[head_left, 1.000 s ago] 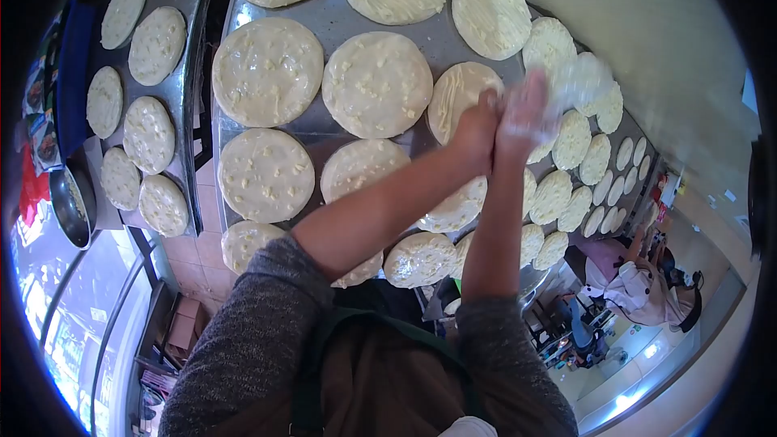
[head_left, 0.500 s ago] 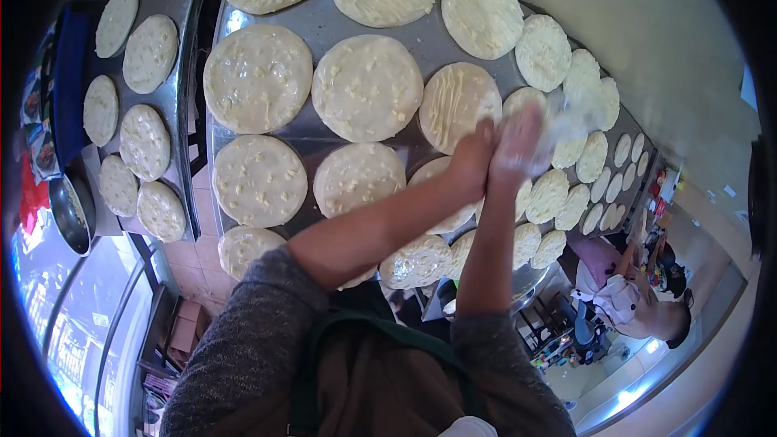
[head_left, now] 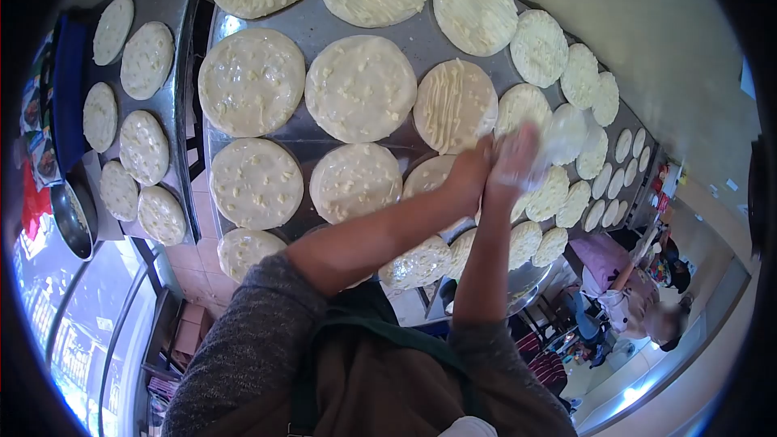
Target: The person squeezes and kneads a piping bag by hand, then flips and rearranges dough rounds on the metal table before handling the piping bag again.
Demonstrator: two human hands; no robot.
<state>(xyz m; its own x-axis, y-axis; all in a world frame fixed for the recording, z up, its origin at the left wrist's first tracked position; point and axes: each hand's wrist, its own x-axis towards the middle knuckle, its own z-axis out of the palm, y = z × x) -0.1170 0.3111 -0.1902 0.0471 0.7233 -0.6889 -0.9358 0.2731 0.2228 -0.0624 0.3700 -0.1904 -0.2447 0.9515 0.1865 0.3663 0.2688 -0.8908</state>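
Flat pale dough rounds cover a metal tray (head_left: 413,42). My left hand (head_left: 469,171) is closed against the inner side of my right hand; what its fingers hold is hidden. Blurred, my right hand (head_left: 515,155) grips a clear plastic bag (head_left: 557,136) that spreads out to its right. Both hands are over the rounds right of the tray's middle. Just up and left of them lies a round with thin cream stripes (head_left: 456,107). Nearer the left, a glossy round (head_left: 361,89) carries small pale lumps.
A second metal tray (head_left: 184,40) with several rounds stands at the left, past a narrow gap. Beside it is a dark pan (head_left: 74,222). The wall (head_left: 647,57) runs along the upper right. Another person (head_left: 627,295) is at the far right.
Both my hands and the plastic bag have moved down in view, staying together. The trays have shifted slightly left in view. The other person has changed posture.
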